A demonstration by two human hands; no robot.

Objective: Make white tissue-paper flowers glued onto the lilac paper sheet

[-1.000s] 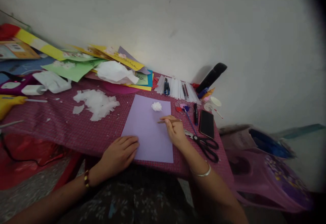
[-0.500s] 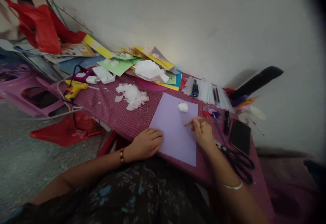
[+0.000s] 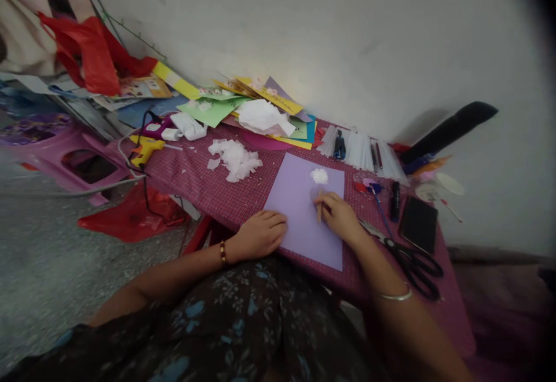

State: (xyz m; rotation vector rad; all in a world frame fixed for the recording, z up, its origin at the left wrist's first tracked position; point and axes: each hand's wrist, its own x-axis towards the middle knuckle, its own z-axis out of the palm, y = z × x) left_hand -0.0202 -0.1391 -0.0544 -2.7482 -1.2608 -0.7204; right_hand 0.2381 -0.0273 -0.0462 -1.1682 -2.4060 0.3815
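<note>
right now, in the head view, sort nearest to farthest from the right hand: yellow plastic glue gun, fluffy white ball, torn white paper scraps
1. White ball, just ahead
2. Paper scraps, left
3. Glue gun, far left

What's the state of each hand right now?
Left hand: open, resting on the left edge of the purple sheet, nothing visibly held.
Right hand: closed, holding a thin brown stick over the sheet.

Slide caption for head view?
Left hand rests on purple paper; right hand holds a thin stick near a white tuft.
</note>
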